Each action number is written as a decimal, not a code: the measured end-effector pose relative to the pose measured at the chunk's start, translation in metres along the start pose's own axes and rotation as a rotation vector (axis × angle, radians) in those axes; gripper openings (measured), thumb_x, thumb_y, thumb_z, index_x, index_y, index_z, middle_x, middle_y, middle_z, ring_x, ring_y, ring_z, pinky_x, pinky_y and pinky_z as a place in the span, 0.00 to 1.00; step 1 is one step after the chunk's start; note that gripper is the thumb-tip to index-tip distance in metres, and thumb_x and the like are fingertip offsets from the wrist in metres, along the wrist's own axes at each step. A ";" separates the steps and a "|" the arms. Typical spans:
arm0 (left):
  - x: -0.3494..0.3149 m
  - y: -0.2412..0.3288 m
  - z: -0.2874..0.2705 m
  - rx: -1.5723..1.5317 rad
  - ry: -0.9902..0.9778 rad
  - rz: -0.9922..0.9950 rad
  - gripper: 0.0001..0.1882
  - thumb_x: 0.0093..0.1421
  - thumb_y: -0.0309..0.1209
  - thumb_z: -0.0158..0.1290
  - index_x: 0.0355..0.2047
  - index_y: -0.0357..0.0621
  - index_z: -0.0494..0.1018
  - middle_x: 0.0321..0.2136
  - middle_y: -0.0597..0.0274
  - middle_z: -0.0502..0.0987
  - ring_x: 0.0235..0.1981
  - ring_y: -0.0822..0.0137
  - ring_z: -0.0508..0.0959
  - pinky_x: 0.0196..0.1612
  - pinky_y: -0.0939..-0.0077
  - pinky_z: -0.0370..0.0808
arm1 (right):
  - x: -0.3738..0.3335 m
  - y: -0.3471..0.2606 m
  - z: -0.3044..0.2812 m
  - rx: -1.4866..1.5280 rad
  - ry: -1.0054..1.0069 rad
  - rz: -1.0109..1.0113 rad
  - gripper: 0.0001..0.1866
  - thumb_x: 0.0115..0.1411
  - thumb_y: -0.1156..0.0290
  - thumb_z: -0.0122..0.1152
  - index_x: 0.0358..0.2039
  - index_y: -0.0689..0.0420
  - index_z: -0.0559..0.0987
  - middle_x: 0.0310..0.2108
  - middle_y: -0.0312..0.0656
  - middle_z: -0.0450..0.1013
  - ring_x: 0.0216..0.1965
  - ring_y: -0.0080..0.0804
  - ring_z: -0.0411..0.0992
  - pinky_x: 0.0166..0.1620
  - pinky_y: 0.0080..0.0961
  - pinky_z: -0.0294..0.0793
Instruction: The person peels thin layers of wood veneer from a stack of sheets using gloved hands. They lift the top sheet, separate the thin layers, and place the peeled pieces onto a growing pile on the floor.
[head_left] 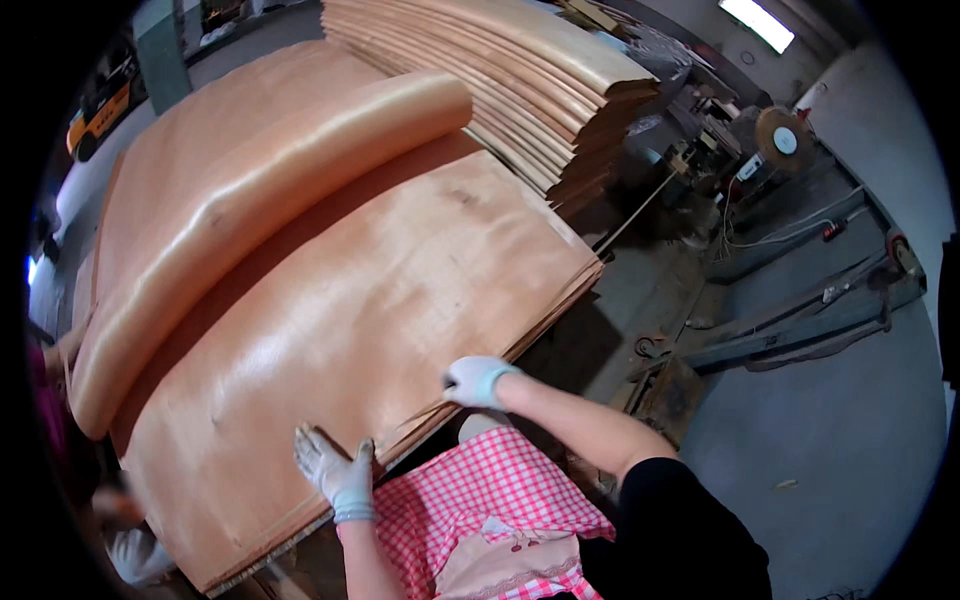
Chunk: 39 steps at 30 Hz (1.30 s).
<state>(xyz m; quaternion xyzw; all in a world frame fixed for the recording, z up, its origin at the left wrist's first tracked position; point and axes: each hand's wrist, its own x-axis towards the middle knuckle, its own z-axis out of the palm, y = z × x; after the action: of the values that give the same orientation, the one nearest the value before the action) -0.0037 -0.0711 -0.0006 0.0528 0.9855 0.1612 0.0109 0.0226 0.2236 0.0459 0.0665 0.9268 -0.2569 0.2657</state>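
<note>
A large stack of thin reddish-brown wood veneer sheets (380,290) lies in front of me. My left hand (332,470), in a white glove with a pale blue cuff, rests on the top sheet by its near edge, fingers stretched out and thumb apart. At the same edge, farther right, my gloved right hand (476,383) is closed, its fingers curled at a narrow loose strip of veneer (422,418) lifted from the edge. Its fingertips are partly hidden. Across the stack, a sheet is bent over into a long curled veneer roll (270,195).
A tall pile of curved veneer sheets (500,80) stands behind the stack. Machinery with a round disc (782,138) and a metal frame (790,335) are at right. A co-worker's gloved hand (138,556) shows at lower left. A yellow vehicle (100,118) stands far left.
</note>
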 end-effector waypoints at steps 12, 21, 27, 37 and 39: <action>0.003 -0.018 0.016 0.001 0.002 0.002 0.58 0.41 0.43 0.67 0.67 0.38 0.47 0.67 0.44 0.48 0.68 0.48 0.47 0.69 0.57 0.44 | -0.058 0.282 -0.152 -0.219 0.311 0.457 0.16 0.57 0.60 0.58 0.42 0.55 0.80 0.42 0.47 0.77 0.45 0.46 0.74 0.50 0.38 0.72; 0.002 -0.017 0.010 0.008 -0.002 0.010 0.56 0.42 0.42 0.66 0.67 0.38 0.49 0.67 0.43 0.48 0.68 0.48 0.47 0.69 0.56 0.44 | -0.024 0.329 -0.132 0.115 0.395 0.549 0.18 0.56 0.58 0.61 0.42 0.56 0.80 0.43 0.50 0.76 0.46 0.48 0.74 0.50 0.40 0.72; 0.002 -0.018 0.007 0.047 -0.006 0.020 0.55 0.43 0.44 0.65 0.66 0.37 0.49 0.67 0.43 0.49 0.68 0.48 0.47 0.69 0.56 0.43 | -0.038 0.318 -0.073 0.467 1.073 0.543 0.16 0.60 0.63 0.59 0.39 0.66 0.77 0.38 0.55 0.76 0.39 0.51 0.75 0.44 0.37 0.73; 0.003 -0.010 0.009 0.012 -0.005 0.001 0.53 0.44 0.43 0.65 0.66 0.40 0.50 0.67 0.45 0.48 0.68 0.49 0.47 0.69 0.57 0.43 | -0.034 0.234 0.015 0.201 0.710 0.070 0.28 0.65 0.47 0.46 0.58 0.51 0.69 0.48 0.45 0.74 0.39 0.47 0.75 0.39 0.38 0.75; 0.003 -0.007 0.010 0.008 0.004 0.001 0.53 0.44 0.43 0.65 0.66 0.39 0.51 0.67 0.45 0.49 0.68 0.49 0.47 0.69 0.57 0.43 | -0.033 0.275 -0.004 0.115 0.788 0.196 0.28 0.65 0.48 0.46 0.60 0.51 0.67 0.49 0.49 0.73 0.43 0.51 0.73 0.43 0.42 0.74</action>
<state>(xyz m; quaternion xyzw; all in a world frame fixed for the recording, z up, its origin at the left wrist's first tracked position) -0.0072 -0.0742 -0.0125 0.0529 0.9861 0.1574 0.0088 0.1201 0.4621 -0.0556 0.2626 0.9310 -0.2367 -0.0903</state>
